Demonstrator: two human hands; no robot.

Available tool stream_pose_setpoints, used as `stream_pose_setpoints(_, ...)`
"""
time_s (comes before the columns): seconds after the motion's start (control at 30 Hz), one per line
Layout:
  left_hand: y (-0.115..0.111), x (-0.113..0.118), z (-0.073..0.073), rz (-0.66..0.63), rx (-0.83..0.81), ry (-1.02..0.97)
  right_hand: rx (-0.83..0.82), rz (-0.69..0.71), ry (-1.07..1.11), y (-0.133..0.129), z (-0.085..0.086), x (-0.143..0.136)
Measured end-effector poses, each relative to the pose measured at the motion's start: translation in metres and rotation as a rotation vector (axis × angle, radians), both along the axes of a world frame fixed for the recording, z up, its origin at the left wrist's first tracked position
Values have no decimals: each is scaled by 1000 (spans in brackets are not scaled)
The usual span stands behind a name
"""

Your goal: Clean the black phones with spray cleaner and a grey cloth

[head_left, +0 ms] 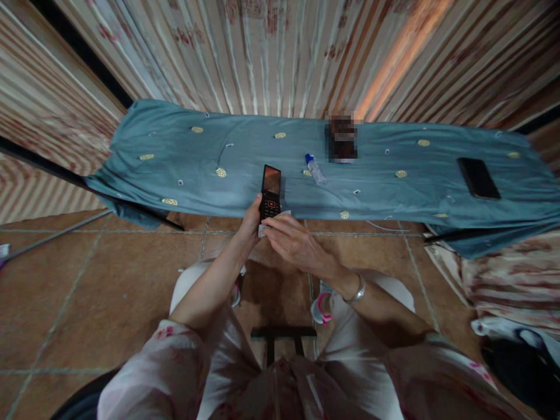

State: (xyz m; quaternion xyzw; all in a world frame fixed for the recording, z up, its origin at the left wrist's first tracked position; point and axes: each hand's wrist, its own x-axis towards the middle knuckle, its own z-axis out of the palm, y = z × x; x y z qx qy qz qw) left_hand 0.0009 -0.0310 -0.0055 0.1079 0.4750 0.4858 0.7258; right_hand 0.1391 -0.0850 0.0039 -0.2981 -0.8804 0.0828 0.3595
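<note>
Flip phone [270,192] opened out, it sits at the centre of the frame, screen part uppermost, over the front edge of the blue cloth [254,140]. We grasp its lower left side with our left hand [249,223]; our right hand [295,240] has bent fingers around a pale wipe-like piece [262,230] at the keypad's lower end. Right of centre lies a blue-capped bottle [315,169].

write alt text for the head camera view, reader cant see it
Two hands hold an open flip phone, the left hand at its side, the right over its lower end with a white cloth or tissue. Beyond, a blue cloth bears a blue-capped bottle and a black phone.
</note>
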Motion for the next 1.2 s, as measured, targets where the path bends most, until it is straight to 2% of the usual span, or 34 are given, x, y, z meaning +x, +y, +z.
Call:
stream_pose_setpoints(0.13,9,2,3,43,-59,6,47,3,-59,-1,4,3)
stream_pose_setpoints(0.37,8,-2,8,36,-20,-19,95,-10,-59,0,9,8)
stream_pose_setpoints(0.67,7,-2,14,20,3,-85,-94,-40,93,5,5,13)
stream_pose_setpoints(0.8,5,-1,15,-25,9,-113,-146,-84,128,11,1,16)
stream_pose_setpoints(0.9,3,1,16,-62,-12,-131,-125,-116,132,18,-5,18)
stream_pose_setpoints(1.1,-1,6,19,7,-12,-123,-75,-189,142,33,-19,22)
stream_pose_setpoints(1.2,-2,7,19,-9,-9,-114,-65,-217,153,39,-24,25)
